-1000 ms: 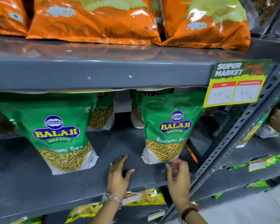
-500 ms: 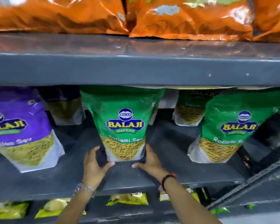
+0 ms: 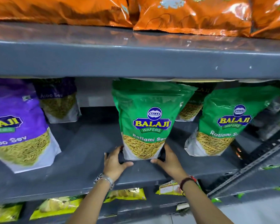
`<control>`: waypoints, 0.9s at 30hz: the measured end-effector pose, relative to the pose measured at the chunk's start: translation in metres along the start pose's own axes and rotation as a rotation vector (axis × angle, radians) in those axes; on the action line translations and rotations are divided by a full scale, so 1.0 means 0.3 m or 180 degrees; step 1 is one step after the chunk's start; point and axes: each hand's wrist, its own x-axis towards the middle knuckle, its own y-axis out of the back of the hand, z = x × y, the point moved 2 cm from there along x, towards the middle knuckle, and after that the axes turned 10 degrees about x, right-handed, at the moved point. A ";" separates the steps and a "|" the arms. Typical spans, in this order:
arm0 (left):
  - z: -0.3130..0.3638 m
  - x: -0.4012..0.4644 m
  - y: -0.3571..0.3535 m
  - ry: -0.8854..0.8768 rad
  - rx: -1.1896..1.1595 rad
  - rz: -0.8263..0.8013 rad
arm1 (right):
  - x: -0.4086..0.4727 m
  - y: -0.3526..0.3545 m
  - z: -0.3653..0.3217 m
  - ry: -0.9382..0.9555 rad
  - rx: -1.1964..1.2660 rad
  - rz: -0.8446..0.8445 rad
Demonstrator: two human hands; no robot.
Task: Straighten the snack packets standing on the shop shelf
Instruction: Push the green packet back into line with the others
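Note:
A green Ratlami Sev packet [image 3: 145,120] stands upright at the middle of the grey shelf [image 3: 81,165]. My left hand [image 3: 114,160] grips its lower left corner and my right hand [image 3: 169,159] grips its lower right corner, thumbs under the front edge. A second green packet [image 3: 223,125] stands to the right, leaning slightly. Behind the two, another green packet [image 3: 191,107] is partly hidden. A purple Aloo Sev packet [image 3: 18,126] stands at the left, with a smaller-looking purple packet [image 3: 58,102] further back.
Orange packets [image 3: 191,15] lie on the shelf above, whose grey front edge [image 3: 136,60] hangs low over the packet tops. Yellow packets [image 3: 58,206] sit on the shelf below. A perforated metal upright [image 3: 249,167] slants at the right.
The view swung left from the right-hand green packet to the middle one. Both hands moved from the bare shelf onto the middle packet's bottom corners and now close on it.

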 end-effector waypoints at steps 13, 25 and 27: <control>0.009 -0.015 -0.028 -0.0080 0.0348 0.0317 | 0.004 -0.004 0.037 0.0082 -0.0148 0.0264; -0.016 -0.102 0.007 0.0148 -0.0190 0.0529 | -0.128 0.001 -0.013 0.0783 -0.0021 0.1310; -0.062 -0.145 0.053 0.0174 -0.0077 0.0834 | -0.199 -0.058 -0.076 0.1252 -0.0125 0.1322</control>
